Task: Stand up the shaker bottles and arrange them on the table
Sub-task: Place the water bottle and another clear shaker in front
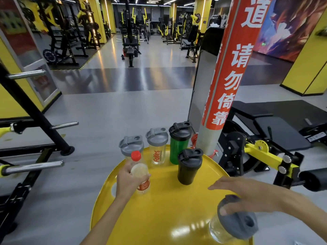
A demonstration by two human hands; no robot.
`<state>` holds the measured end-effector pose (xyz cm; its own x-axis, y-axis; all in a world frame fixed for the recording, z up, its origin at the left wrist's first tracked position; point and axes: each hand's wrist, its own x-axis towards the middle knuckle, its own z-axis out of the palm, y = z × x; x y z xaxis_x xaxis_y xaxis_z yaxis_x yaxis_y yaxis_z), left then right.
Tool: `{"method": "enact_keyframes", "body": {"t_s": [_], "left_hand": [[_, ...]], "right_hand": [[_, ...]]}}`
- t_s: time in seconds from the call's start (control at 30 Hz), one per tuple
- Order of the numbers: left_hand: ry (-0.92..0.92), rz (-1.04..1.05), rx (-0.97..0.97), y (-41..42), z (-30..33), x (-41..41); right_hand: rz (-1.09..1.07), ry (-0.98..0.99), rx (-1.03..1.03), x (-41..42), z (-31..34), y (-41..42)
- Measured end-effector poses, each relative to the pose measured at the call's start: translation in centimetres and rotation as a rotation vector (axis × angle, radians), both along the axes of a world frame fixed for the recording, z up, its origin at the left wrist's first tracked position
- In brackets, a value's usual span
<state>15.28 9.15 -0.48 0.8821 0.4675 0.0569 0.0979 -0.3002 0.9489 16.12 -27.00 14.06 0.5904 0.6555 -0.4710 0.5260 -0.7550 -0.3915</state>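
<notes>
On the yellow table (169, 218) stand four shakers; left fingers (141, 178) clasp a red-capped bottle (140, 174), right fingers (223, 210) touch a fifth shaker (235, 225).

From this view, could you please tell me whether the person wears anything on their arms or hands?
Nothing shows: the left hand and right hand are bare, with no gloves, rings, watch or wristbands visible, and both forearms are uncovered to the frame edge, so no sleeves appear.

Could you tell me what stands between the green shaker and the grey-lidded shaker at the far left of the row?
In the head view, a clear shaker with orange lettering stands between the green shaker and the far-left grey-lidded shaker.
</notes>
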Motion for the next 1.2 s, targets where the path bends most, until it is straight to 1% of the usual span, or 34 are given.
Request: {"method": "enact_keyframes", "body": {"t_s": [0.13, 0.37, 0.5, 0.67, 0.83, 1.03, 1.2], "left_hand": [[-0.025, 0.002, 0.021, -0.4, -0.7, 0.2], [-0.055, 0.064, 0.021, -0.5, -1.0, -0.5], [-0.066, 0.041, 0.025, -0.5, -1.1, -0.8], [-0.096, 0.018, 0.02, -0.6, -1.2, -1.0], [-0.094, 0.009, 0.025, -0.6, -1.1, -1.0], [-0.071, 0.021, 0.044, -0.4, -0.8, -1.1], [-0.069, 0.041, 0.028, -0.2, -0.5, -1.3]], "right_hand": [[0.029, 0.017, -0.072, -1.4, 0.3, -0.4], [0.218, -0.1, -0.23, -2.4, -1.7, -0.6], [0.238, -0.171, -0.239, -2.6, -1.9, -0.6], [0.301, -0.163, -0.222, -1.8, -1.6, 0.3], [0.411, -0.192, -0.221, -0.2, -1.2, 3.3], [0.54, -0.275, -0.186, 2.7, 0.1, 9.3], [0.664, -0.37, -0.167, 6.3, -0.7, 14.2]]}}
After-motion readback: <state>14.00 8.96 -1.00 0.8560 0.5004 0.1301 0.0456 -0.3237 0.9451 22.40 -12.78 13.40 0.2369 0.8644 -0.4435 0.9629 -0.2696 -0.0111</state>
